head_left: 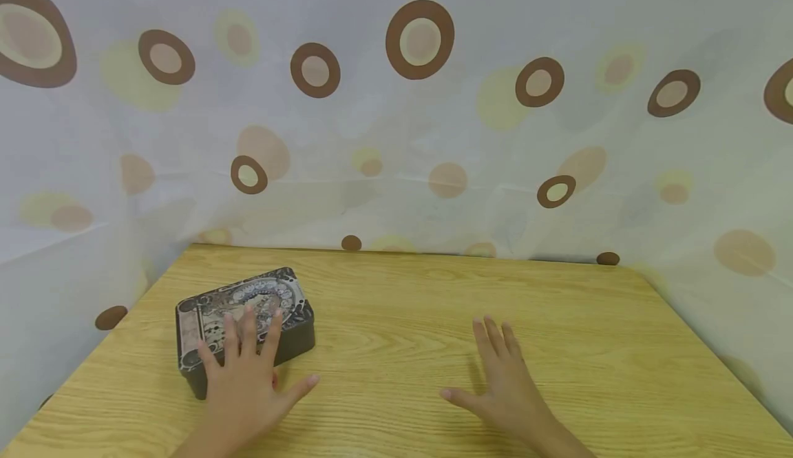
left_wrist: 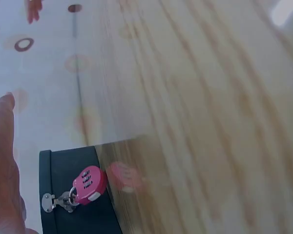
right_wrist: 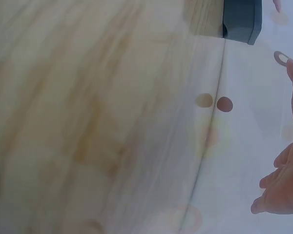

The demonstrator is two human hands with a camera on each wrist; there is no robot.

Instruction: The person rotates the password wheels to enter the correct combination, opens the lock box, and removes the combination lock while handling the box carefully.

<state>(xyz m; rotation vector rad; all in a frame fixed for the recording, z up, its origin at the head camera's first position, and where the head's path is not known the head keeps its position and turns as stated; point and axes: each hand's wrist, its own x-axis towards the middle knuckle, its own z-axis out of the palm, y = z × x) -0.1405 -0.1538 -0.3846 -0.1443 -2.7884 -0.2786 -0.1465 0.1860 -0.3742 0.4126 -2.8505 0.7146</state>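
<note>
On the left part of the table sits a dark rectangular tin box (head_left: 248,317) with an ornate printed lid. A pink combination padlock (left_wrist: 90,185) hangs from a metal clasp (left_wrist: 58,201) on the box's front side; in the head view my left hand mostly hides it. My left hand (head_left: 244,382), fingers spread, overlaps the near edge of the box in the head view. Over the table to the right of the box, my right hand (head_left: 504,386) has its fingers straight and thumb held out, with nothing in it.
The wood-grain table (head_left: 396,306) stretches between and beyond both hands. A white curtain (head_left: 372,120) with brown and beige circles hangs along its back and sides. The box's side also shows at the top of the right wrist view.
</note>
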